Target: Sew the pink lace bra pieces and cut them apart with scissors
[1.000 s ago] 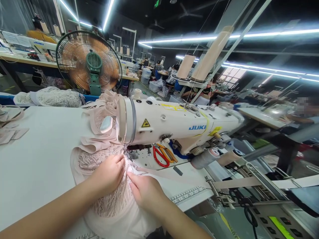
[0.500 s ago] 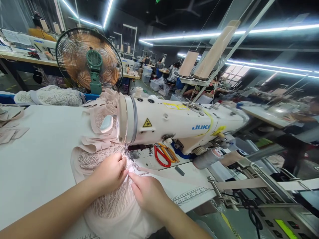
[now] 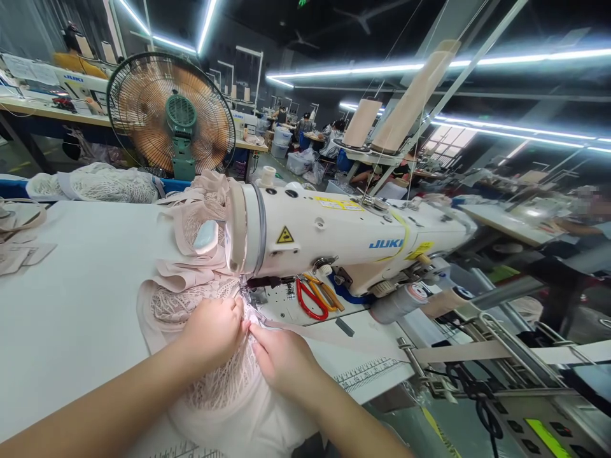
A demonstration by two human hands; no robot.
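A pale pink lace garment point(image 3: 224, 388) lies on the white table, with its edge under the needle end of the white sewing machine point(image 3: 296, 229). My left hand point(image 3: 214, 334) is closed on the garment's edge just in front of the presser foot. Right beside it, my right hand point(image 3: 281, 356) pinches the same edge between thumb and forefinger. The fingertips of both hands almost meet. A beige elastic band point(image 3: 329, 337) runs from the needle area to the right, past my right hand. The needle itself cannot be made out.
Red-handled scissors point(image 3: 311, 299) and an orange-handled tool point(image 3: 327, 292) lie under the machine arm. A fan point(image 3: 179, 117) stands behind the table. Thread cones point(image 3: 363, 124) rise at the back. A metal band feeder point(image 3: 429, 375) is at the right, garment pieces point(image 3: 23, 251) at the left.
The garment and my left hand have shifted slightly to the right, nearer the presser foot. Both hands keep their hold on the edge.
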